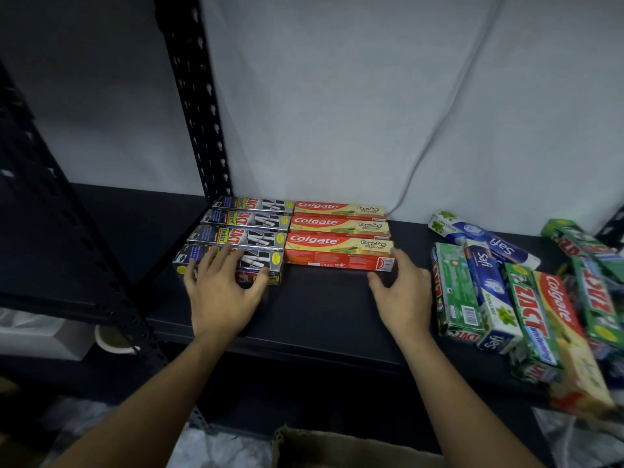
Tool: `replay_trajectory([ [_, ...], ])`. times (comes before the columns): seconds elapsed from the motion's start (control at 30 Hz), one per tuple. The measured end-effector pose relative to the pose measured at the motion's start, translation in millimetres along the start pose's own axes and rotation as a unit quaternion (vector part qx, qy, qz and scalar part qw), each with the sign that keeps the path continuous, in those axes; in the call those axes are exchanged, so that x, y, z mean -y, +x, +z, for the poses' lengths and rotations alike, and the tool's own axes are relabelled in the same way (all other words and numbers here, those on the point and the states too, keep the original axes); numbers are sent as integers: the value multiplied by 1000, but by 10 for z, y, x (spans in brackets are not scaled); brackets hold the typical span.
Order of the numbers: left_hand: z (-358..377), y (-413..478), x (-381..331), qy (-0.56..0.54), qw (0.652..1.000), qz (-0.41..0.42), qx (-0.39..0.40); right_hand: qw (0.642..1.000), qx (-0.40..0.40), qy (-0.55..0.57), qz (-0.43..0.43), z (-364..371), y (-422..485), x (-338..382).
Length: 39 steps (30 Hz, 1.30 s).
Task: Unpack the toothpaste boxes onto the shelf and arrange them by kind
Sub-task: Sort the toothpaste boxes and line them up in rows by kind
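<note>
A black metal shelf board (pixel 320 298) was seen backed by a white cloth sheet (pixel 371 96), with a black perforated upright post (pixel 196 106) bounding it at the left. A bare strip was left along the front edge, between the two rows and a loose heap of green, blue and red toothpaste boxes (pixel 526 292) at the right, most of them lying front to back. A brown cardboard carton (pixel 337 447) was visible below.

Four silver-and-black Zact boxes (pixel 250 224) were laid flat at the back left, touching three red-and-yellow Colgate boxes (pixel 337 228). All long axes ran left to right, parallel to the shelf edge.

The left hand (pixel 223 292) was spread flat on the front Zact box, fingers (pixel 217 255) straight. The right hand (pixel 405 292) was set against the front Colgate box's right end, fingers (pixel 403 261) loosely extended, nothing gripped.
</note>
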<state>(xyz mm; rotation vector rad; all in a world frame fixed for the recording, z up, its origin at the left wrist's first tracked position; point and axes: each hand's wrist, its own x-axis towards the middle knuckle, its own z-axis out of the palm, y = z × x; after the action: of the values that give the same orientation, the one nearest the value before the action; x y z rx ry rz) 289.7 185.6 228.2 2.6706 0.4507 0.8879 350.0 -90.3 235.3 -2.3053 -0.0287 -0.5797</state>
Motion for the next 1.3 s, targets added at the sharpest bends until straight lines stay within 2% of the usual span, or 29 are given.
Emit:
replay_trajectory([
  [0.27, -143, -11, -79, -1, 999, 7, 32, 997, 33, -46, -45, -559, -582, 133],
  [0.4, -240, -44, -158, 23, 995, 88, 35, 992, -6, -48, -113, -1050, -714, 135],
  [0.47, -265, -80, -335, 5, 990, 133, 47, 990, -35, -69, -119, -1284, -704, 47],
  [0.67, -142, -437, -1296, -91, 956, 244, 132, 986, -93, -126, -63, -1764, -676, -424],
  [0.77, 6, -587, -1663, -111, 939, 264, 192, 983, -104, -149, -33, -1907, -729, -593],
  [0.9, 212, -666, -1785, -83, 930, 253, 254, 982, -96, -160, 12, -1990, -847, -819],
  [1.07, 269, -666, -1776, -72, 936, 247, 239, 989, -59, -95, 98, -1925, -1032, -894],
  [1.3, 271, -681, -1787, -72, 941, 247, 222, 986, -82, -95, 108, -1894, -1111, -879],
])
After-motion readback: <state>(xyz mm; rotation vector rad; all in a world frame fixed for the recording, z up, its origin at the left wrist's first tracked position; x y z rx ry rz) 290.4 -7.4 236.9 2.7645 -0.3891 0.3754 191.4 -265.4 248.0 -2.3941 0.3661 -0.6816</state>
